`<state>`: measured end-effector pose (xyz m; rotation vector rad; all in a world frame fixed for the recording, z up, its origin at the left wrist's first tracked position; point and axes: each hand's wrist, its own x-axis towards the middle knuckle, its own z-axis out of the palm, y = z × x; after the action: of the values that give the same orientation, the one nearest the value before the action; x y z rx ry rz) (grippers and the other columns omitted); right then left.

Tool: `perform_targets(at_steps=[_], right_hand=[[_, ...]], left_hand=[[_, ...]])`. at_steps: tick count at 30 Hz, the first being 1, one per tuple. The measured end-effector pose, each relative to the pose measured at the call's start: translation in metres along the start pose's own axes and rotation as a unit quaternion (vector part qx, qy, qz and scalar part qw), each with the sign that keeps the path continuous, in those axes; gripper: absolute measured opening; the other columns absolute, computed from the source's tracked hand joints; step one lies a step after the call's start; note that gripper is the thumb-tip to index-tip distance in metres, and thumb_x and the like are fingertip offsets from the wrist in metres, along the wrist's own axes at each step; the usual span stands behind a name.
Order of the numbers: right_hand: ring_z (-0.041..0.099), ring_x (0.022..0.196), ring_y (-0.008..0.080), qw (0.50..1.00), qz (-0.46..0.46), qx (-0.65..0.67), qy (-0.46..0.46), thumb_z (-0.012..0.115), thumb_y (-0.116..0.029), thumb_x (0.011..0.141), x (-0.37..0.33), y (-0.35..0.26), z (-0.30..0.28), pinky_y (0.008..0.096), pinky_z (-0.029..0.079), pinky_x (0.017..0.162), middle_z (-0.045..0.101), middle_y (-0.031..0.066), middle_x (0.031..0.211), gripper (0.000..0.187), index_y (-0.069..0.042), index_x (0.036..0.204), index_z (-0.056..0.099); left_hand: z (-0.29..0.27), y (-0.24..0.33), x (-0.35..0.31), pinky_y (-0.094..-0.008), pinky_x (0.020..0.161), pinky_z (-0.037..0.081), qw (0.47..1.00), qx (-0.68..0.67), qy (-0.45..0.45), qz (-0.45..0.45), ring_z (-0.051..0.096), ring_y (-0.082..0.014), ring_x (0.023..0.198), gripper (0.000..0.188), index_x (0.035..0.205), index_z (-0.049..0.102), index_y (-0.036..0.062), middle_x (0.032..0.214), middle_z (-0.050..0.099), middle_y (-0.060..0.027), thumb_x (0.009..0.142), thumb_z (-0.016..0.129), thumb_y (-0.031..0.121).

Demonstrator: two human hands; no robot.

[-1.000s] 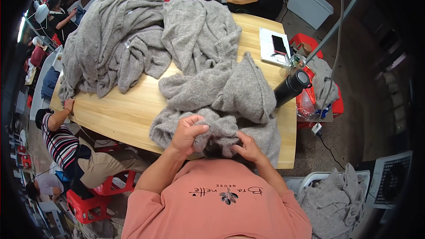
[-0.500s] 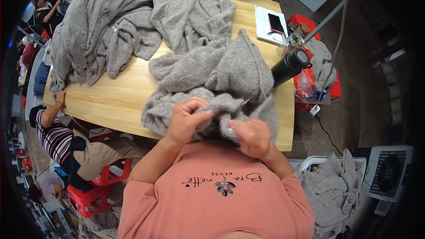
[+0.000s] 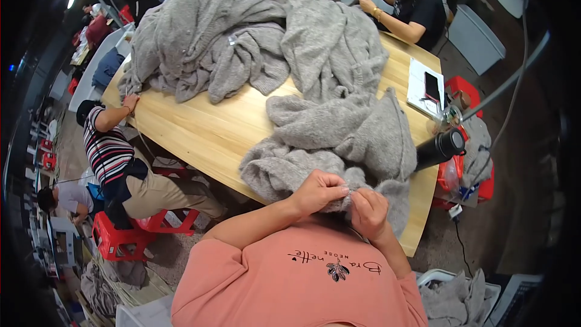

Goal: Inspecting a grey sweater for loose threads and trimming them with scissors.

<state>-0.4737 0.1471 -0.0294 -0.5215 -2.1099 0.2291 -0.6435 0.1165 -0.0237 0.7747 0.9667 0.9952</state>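
A fuzzy grey knit garment (image 3: pixel 339 133) lies bunched at the table's near edge, right in front of me. My left hand (image 3: pixel 319 192) is closed in a pinch on its near edge, thumb and forefinger pressed together. Close beside it, almost touching, my right hand (image 3: pixel 369 211) pinches the same edge with curled fingers. Whatever small detail lies between the fingertips is too small to make out. Part of the garment spreads to the right of my right hand and hangs near the table edge.
More grey knitwear (image 3: pixel 206 30) is heaped across the far side of the wooden table (image 3: pixel 200 139). At right stand a black flask (image 3: pixel 439 148), a glass jar (image 3: pixel 448 120) and a phone (image 3: pixel 432 86) on paper. A person in stripes (image 3: pixel 109 145) sits left; another person (image 3: pixel 417 9) sits opposite.
My hands have drawn closer together, and the folds between them have dropped lower. The whole view has swung, so the table appears farther right and the person opposite shows more fully.
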Motion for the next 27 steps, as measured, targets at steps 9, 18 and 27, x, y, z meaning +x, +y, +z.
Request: perform_targets(at_steps=[9,18,27], right_hand=[[0.06,0.073,0.0283,0.988,0.124,0.093,-0.015,0.055,0.01,0.065,-0.001,-0.005,0.008,0.0346,0.049,0.061,0.058,0.0149,0.081,0.021,0.0,0.083,0.058],[0.052,0.064,0.0119,0.882,0.359,0.274,-0.134,0.053,0.006,0.069,-0.022,0.006,-0.001,0.0239,0.042,0.058,0.056,0.0066,0.074,0.017,0.0,0.083,0.057],[0.057,0.057,0.026,0.933,0.291,0.182,-0.107,0.055,0.003,0.069,-0.036,0.003,0.019,0.032,0.045,0.051,0.056,0.0148,0.067,0.017,0.001,0.086,0.057]], left_hand=[[-0.001,-0.012,-0.001,-0.018,0.044,0.036,0.996,0.059,0.027,0.057,0.045,-0.0013,0.052,0.011,0.088,0.065,-0.0011,0.063,0.057,0.0018,0.079,0.061,0.003],[0.003,-0.031,0.001,-0.0257,0.056,0.046,0.934,0.272,0.057,0.224,0.06,-0.0146,0.063,0.01,0.081,0.066,0.0011,0.07,0.063,-0.0095,0.072,0.062,0.001],[-0.003,-0.031,-0.002,-0.0286,0.051,0.044,0.881,0.364,0.11,0.283,0.058,-0.019,0.057,0.01,0.079,0.065,0.0012,0.067,0.06,-0.0106,0.071,0.063,-0.002]])
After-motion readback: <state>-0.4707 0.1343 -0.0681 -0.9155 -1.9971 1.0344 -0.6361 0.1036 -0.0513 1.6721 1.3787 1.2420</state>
